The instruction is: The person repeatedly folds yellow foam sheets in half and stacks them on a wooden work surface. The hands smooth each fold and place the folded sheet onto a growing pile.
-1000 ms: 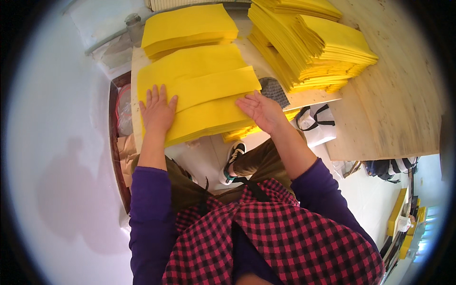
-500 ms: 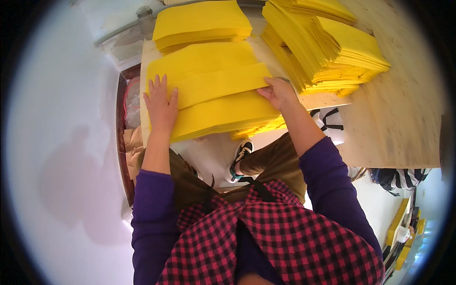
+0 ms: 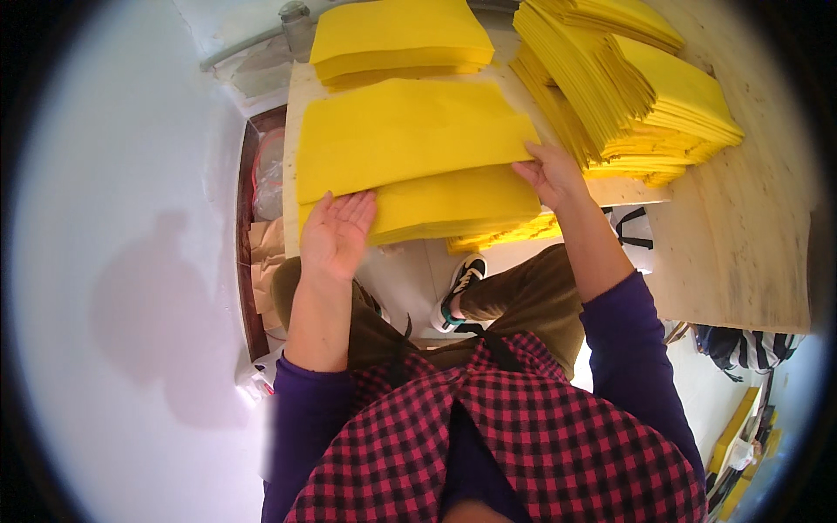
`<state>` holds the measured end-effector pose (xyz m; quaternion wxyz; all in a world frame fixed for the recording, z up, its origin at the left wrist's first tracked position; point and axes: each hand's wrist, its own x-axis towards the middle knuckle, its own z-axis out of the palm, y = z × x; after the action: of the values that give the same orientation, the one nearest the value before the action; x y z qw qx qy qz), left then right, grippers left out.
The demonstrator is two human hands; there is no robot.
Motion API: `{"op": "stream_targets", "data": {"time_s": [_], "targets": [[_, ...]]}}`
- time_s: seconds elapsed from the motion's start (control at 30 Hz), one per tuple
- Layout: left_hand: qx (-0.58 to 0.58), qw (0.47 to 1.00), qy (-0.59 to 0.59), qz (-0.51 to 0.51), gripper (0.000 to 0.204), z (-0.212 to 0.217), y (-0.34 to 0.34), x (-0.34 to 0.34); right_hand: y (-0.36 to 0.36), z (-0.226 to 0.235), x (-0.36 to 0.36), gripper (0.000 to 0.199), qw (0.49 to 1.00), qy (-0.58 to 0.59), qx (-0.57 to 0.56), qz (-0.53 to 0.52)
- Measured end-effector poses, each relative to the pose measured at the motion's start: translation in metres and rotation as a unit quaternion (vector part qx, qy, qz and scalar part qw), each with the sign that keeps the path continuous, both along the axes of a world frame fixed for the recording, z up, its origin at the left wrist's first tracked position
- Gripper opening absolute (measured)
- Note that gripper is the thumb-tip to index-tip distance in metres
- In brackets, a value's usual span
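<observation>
A yellow fabric-like sheet (image 3: 410,139) lies folded over on top of a low stack of similar yellow sheets (image 3: 462,205) at the table's near edge. My right hand (image 3: 554,177) pinches the sheet's right edge between thumb and fingers. At the sheet's lower left corner, my left hand (image 3: 338,234) is turned palm up with its fingers stretched out; the fingertips touch the front edge of the upper sheet, and cannot be seen fully where they meet it. It grips nothing.
Another yellow stack (image 3: 401,39) stands behind. Taller, uneven yellow piles (image 3: 645,96) fill the right of the wooden table (image 3: 732,235). A glass jar (image 3: 296,30) is at the back left, by the white wall (image 3: 131,261). Brown paper (image 3: 266,248) lies below the table's left side.
My left hand has turned from lying palm down on the sheets to palm up at the upper sheet's front edge. That edge has come toward me, and my right hand still pinches its right end.
</observation>
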<state>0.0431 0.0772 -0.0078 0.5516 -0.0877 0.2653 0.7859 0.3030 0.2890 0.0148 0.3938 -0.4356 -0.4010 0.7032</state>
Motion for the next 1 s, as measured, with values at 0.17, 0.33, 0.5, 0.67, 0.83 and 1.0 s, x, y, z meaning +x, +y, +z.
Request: {"op": "stream_targets", "data": {"time_s": [0.17,0.33,0.5,0.67,0.83,1.0], "targets": [[-0.018,0.997,0.059,0.039,0.039,-0.005,0.000,-0.036,-0.006,-0.010,0.024,0.024,0.999,-0.033,-0.007,0.025],[-0.058,0.984,0.161,-0.045,0.031,0.001,-0.006,-0.072,0.002,-0.017,0.041,0.027,0.994,-0.059,-0.012,0.092],[-0.070,0.947,0.276,-0.147,0.037,0.010,0.009,-0.100,0.026,-0.013,0.047,0.030,0.992,-0.062,-0.004,0.112],[-0.142,0.910,0.368,-0.128,0.041,0.013,0.045,-0.113,0.060,-0.006,0.036,0.028,0.981,-0.129,0.019,0.141],[-0.112,0.910,0.373,-0.140,0.040,0.011,0.073,-0.109,0.079,-0.012,0.017,0.028,0.979,-0.149,0.054,0.127],[-0.123,0.908,0.381,-0.121,0.034,0.011,0.076,-0.105,0.077,-0.017,0.002,0.025,0.974,-0.198,0.071,0.090]]}}
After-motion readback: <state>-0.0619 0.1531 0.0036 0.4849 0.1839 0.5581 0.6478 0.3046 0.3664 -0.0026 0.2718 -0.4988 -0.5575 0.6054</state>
